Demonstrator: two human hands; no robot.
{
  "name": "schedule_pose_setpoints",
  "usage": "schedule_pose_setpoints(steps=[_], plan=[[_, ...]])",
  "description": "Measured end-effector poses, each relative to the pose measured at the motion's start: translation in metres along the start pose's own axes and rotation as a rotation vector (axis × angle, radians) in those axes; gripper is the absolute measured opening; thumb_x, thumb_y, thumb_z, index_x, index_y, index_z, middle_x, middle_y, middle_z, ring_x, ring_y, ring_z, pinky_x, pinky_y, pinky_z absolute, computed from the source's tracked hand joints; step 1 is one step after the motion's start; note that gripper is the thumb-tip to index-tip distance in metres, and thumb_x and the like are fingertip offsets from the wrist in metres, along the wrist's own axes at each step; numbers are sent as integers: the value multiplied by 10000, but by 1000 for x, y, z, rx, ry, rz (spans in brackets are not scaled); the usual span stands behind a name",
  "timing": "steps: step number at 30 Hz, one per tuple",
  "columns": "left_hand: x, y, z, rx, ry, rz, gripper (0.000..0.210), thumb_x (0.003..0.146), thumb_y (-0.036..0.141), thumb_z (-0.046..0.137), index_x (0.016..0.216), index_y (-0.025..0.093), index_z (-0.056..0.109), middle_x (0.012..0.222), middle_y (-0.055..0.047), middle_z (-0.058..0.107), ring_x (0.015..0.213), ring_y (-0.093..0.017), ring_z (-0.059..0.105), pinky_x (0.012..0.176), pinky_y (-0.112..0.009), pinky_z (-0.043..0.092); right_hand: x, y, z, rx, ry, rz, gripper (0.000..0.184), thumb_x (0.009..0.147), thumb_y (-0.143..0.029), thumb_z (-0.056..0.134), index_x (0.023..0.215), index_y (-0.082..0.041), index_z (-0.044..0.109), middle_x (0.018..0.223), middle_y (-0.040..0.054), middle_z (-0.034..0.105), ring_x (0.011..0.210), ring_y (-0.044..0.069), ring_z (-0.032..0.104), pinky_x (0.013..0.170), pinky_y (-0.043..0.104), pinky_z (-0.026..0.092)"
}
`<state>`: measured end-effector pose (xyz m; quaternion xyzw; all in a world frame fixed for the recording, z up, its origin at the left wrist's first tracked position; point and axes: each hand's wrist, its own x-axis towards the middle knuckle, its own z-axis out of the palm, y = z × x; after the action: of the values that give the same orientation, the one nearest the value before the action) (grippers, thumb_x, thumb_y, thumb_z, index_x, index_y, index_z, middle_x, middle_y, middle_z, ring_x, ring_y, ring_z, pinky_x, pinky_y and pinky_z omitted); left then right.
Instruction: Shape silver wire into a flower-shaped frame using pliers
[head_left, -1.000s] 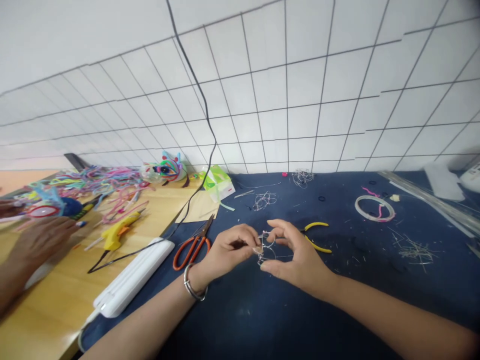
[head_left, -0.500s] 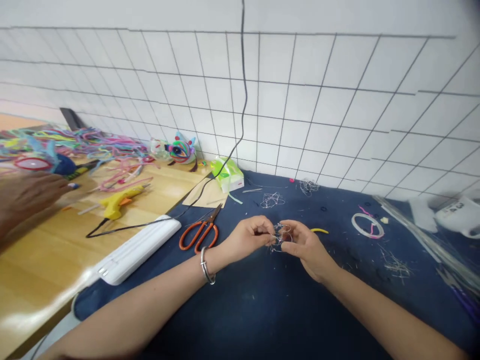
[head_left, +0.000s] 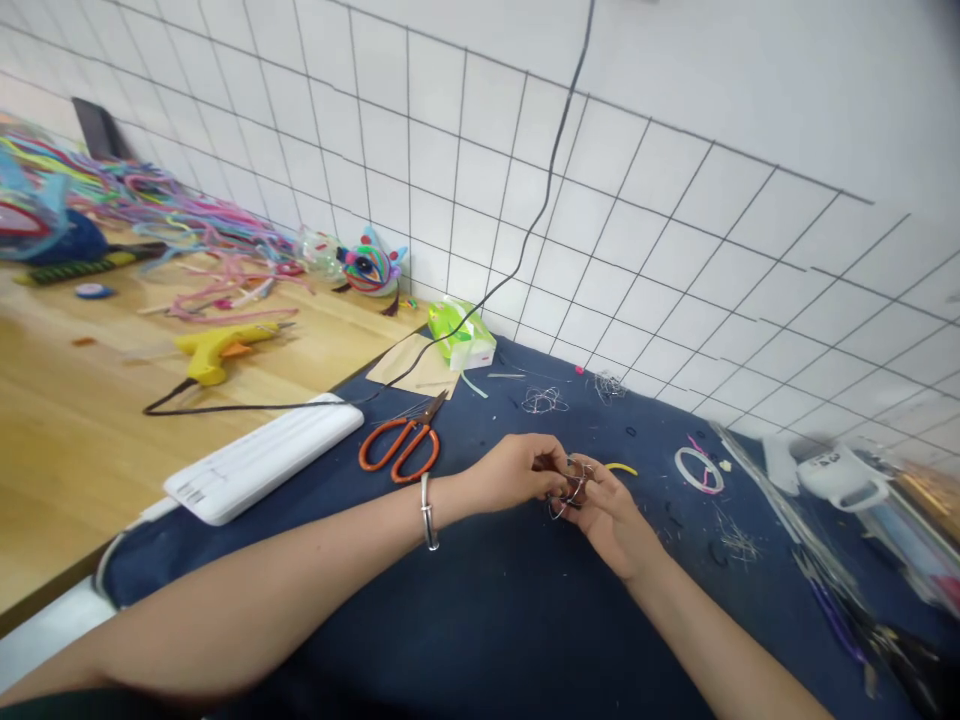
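Both my hands meet over the dark blue cloth (head_left: 480, 600), around a small piece of bent thin wire (head_left: 576, 488). My left hand (head_left: 517, 472), with a silver bangle at the wrist, pinches the wire from the left. From the right, my right hand (head_left: 611, 515) grips it with curled fingers. Fingers cover much of the wire, so its full shape is hidden. Left of my hands lie orange-handled scissors (head_left: 401, 448), their blades apart. A short yellow strip (head_left: 622, 468) rests just beyond my right fingers. Behind them sits a loose wire tangle (head_left: 545, 400).
A yellow glue gun (head_left: 217, 350) and a white power bank-like box (head_left: 262, 455) lie left. Farther back are a green tissue pack (head_left: 459, 335) and a colourful animal-face ornament (head_left: 371, 264). At right: a white ring (head_left: 699, 471), a mug (head_left: 841, 476) and purple-handled pliers (head_left: 836, 620).
The view has tilted and swung right. Another person's hand at the left has gone out of view. My right hand has turned, its palm now facing up more, with the wire still held.
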<state>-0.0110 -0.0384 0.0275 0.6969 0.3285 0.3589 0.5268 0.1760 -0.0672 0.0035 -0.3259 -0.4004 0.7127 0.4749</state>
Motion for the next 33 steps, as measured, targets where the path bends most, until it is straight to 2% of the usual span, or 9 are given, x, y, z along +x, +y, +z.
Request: schedule_pose_setpoints(steps=[6, 13, 21, 28, 33], plan=[[-5, 3, -3, 24, -11, -30, 126, 716, 242, 544, 813, 164, 566, 697, 2, 606, 556, -106, 575, 451, -181, 468, -1, 3, 7, 54, -40, 20, 318, 781, -233, 585, 1092, -219, 517, 999, 59, 591, 889, 196, 564, 834, 455, 432], [-10, 12, -9, 154, 9, -78, 154, 711, 231, 531, 833, 166, 599, 717, -16, 634, 506, -96, 565, 336, -126, 379, 4, 9, 10, 70, -54, 96, 328, 770, -276, 603, 1083, -220, 524, 914, 36, 605, 805, 164, 568, 779, 435, 464], [-8, 10, -12, 90, -32, -167, 149, 723, 251, 528, 833, 165, 580, 735, -28, 652, 584, -126, 623, 331, -116, 389, 7, 12, 14, 100, -40, 135, 289, 769, -285, 600, 1048, -233, 544, 890, 12, 604, 779, 146, 558, 681, 355, 488], [-5, 1, -14, 77, -35, -142, 166, 712, 267, 550, 831, 159, 591, 710, -58, 670, 565, -159, 627, 336, -160, 418, 8, 12, 16, 87, -20, 165, 237, 766, -296, 606, 994, -250, 560, 885, 14, 608, 790, 156, 560, 671, 366, 496], [-4, -1, -15, 34, -42, -152, 148, 712, 225, 534, 834, 158, 585, 715, -62, 675, 558, -155, 631, 349, -164, 429, 8, 12, 13, 60, -17, 203, 254, 764, -327, 612, 1004, -264, 558, 946, 20, 613, 862, 183, 563, 709, 434, 502]])
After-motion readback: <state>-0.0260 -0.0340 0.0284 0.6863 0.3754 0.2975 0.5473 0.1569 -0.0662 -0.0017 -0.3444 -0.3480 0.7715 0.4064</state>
